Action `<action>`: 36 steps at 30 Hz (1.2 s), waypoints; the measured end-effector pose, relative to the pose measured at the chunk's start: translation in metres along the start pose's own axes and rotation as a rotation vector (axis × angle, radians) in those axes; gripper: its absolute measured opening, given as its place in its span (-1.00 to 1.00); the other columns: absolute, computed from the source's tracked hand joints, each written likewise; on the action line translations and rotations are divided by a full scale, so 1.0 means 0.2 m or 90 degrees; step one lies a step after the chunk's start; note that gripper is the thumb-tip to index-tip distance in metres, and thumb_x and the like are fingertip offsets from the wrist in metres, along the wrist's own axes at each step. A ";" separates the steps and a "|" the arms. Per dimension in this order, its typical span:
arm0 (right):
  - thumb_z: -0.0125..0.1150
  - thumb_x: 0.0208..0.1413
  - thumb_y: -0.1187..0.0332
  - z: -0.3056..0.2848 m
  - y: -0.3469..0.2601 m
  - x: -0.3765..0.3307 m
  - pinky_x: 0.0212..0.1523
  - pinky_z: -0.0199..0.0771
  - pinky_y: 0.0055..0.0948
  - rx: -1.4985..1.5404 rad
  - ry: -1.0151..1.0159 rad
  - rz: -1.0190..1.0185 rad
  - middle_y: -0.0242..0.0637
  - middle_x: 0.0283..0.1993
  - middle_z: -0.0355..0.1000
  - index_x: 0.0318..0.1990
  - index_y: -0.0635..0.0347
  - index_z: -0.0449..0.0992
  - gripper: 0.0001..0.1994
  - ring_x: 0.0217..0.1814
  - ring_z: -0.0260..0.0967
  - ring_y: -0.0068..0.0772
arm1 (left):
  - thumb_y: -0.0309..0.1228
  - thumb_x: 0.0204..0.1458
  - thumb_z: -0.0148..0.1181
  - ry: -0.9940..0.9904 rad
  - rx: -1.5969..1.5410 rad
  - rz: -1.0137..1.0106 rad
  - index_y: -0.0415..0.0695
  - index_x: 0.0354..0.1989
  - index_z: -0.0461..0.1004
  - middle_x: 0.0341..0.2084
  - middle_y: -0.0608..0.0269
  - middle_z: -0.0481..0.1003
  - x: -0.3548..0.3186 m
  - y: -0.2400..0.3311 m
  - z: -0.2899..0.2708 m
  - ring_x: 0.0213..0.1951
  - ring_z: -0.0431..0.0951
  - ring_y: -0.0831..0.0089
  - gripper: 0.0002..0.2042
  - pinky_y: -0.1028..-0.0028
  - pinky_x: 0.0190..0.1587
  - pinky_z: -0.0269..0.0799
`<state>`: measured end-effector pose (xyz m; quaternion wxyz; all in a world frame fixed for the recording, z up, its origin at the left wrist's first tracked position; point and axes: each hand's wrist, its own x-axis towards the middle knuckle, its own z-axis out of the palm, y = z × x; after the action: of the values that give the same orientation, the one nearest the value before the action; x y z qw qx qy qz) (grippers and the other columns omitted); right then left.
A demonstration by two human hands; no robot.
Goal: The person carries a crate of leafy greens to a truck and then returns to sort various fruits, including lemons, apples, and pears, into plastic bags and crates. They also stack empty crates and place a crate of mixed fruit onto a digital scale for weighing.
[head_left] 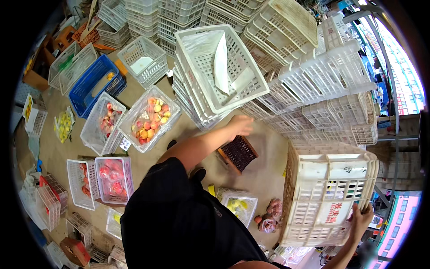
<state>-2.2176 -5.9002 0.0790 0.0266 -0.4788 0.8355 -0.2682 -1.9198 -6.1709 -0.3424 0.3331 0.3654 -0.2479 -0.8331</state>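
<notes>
"What's biggest here?"

"The stacks of pale plastic crates (313, 76) along the far side and right. Nearer is a nested stack of white crates (190, 85), the top one mouth-up."

"And the white crate (329, 208) in use?"

"At the person's right, tipped, one slatted side facing the camera."

"Next down?"

"A clear-lined fruit crate (165, 132) on the left, then a small brown-framed stool (239, 154) on the floor."

"The hands?"

"The right hand (362, 219) grips the tipped crate's edge. The left hand (239, 125) is loosely spread beside the nested stack; I can't tell whether they touch."
</notes>
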 end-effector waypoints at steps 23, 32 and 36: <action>0.05 0.19 0.31 0.67 -1.70 1.48 -0.06 0.37 -0.49 0.241 -0.173 -0.430 -0.13 -0.01 0.39 0.14 0.43 0.23 -0.56 -0.05 0.37 -0.42 | -0.20 0.11 0.08 0.273 -0.021 0.180 -0.19 0.28 0.00 0.22 0.07 0.14 -0.01 0.11 -0.72 0.21 0.21 0.23 -0.37 0.15 0.10 0.29; 0.18 0.12 0.12 1.26 -2.06 1.53 -0.21 0.42 -0.59 0.214 -0.271 -0.378 -0.24 -0.15 0.49 -0.01 0.34 0.43 -0.55 -0.21 0.44 -0.52 | 0.22 0.09 -0.18 0.243 0.019 0.121 -0.16 0.36 -0.19 0.37 0.15 -0.19 -0.07 0.16 -0.68 0.36 -0.10 0.24 -0.16 0.14 0.26 0.07; 0.18 0.12 0.12 1.34 -2.12 1.53 -0.26 0.47 -0.59 0.231 -0.362 -0.344 -0.25 -0.13 0.48 -0.01 0.35 0.41 -0.55 -0.21 0.48 -0.52 | 0.02 0.01 0.04 0.360 0.067 0.156 -0.25 0.29 -0.03 0.28 -0.09 0.04 -0.05 0.09 -0.61 0.31 0.04 0.12 -0.22 0.35 0.27 0.04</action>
<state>-1.9694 -6.4311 0.1162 0.2685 -0.7228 0.5789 -0.2652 -1.8137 -6.1960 -0.3994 0.4673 0.5669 -0.2306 -0.6380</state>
